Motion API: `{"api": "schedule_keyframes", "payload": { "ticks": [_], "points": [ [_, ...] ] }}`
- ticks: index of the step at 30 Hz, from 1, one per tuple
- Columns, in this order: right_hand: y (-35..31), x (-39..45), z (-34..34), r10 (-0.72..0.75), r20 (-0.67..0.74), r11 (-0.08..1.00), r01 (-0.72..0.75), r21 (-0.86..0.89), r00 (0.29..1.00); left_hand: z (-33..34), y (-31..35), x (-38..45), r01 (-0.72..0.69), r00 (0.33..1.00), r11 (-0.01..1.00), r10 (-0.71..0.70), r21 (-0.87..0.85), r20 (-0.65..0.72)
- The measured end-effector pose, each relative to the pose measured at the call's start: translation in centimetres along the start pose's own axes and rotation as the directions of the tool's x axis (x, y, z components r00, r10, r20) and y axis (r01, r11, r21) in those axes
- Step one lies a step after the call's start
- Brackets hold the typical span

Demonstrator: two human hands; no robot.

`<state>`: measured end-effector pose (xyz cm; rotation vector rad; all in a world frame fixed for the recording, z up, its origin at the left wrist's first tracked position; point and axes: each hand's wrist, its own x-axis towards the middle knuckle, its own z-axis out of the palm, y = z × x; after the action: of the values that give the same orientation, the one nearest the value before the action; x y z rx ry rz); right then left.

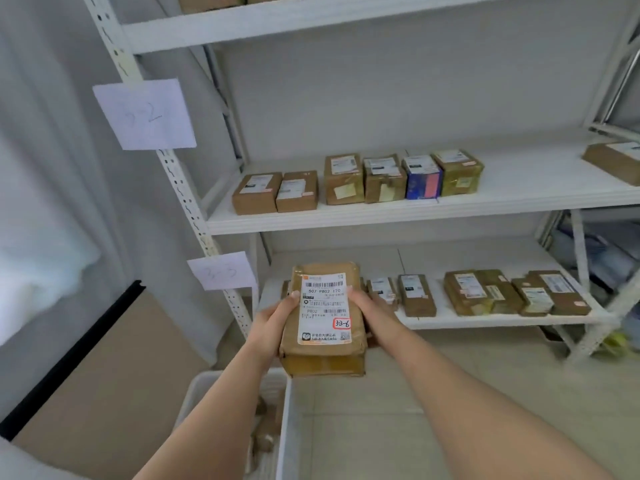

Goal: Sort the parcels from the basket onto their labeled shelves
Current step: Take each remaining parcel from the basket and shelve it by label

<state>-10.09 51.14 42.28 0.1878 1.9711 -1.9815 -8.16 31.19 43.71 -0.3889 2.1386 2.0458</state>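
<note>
While the white basket (pixel 239 424) is sitting low beneath the forearms with brown parcels showing inside it, the left hand (pixel 273 322) and the right hand (pixel 372 311) are holding a brown parcel (pixel 323 320) between them, in the air in front of the lower shelf (pixel 450 322). Fingers of each hand are curling round the parcel's long sides, clamping it, and its white label with a red-framed handwritten "33-6" is facing up. A row of parcels is lying on the lower shelf, and another row (pixel 356 181) is standing on the middle shelf (pixel 519 199). Paper signs (pixel 145 114) are hanging on the rack's post, their writing too faint to read surely.
</note>
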Motion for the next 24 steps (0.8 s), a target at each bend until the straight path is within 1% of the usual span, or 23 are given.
{"api": "schedule_keyframes", "payload": {
  "ticks": [2, 4, 9, 12, 15, 19, 24],
  "points": [
    [0.3, -0.9, -3.2, 0.004, -0.045, 1.000, -0.004, 0.009, 0.999, 3.2, 0.2, 0.0, 0.012, 0.999, 1.000, -0.012, -0.002, 0.031],
    [0.9, -2.0, -6.8, 0.017, -0.055, 1.000, -0.017, 0.005, 0.998, 6.9, 0.0, -0.3, 0.026, 0.998, 1.000, -0.026, -0.009, 0.062],
    [3.1, -5.0, -16.9, 0.084, -0.124, 0.996, -0.088, -0.033, 0.989, 17.4, -2.0, -1.9, 0.099, 0.989, 0.995, -0.096, -0.016, 0.115],
    [3.7, -6.1, -21.9, 0.101, -0.130, 0.995, -0.102, -0.005, 0.986, 22.3, -1.9, -2.0, 0.110, 0.985, 0.993, -0.113, 0.032, 0.129],
    [3.3, -6.2, -25.3, 0.089, -0.090, 0.996, -0.087, 0.018, 0.992, 25.5, -0.6, -1.5, 0.104, 0.985, 0.991, -0.115, 0.089, 0.129],
    [2.9, -5.9, -28.4, 0.090, -0.057, 0.996, -0.090, 0.017, 0.994, 28.6, -0.1, -1.3, 0.097, 0.988, 0.991, -0.107, 0.092, 0.108],
    [4.4, -5.3, -31.6, 0.141, -0.041, 0.990, -0.140, 0.026, 0.989, 31.8, -1.9, -0.6, 0.159, 0.981, 0.984, -0.167, 0.085, 0.100]
  ]
}}
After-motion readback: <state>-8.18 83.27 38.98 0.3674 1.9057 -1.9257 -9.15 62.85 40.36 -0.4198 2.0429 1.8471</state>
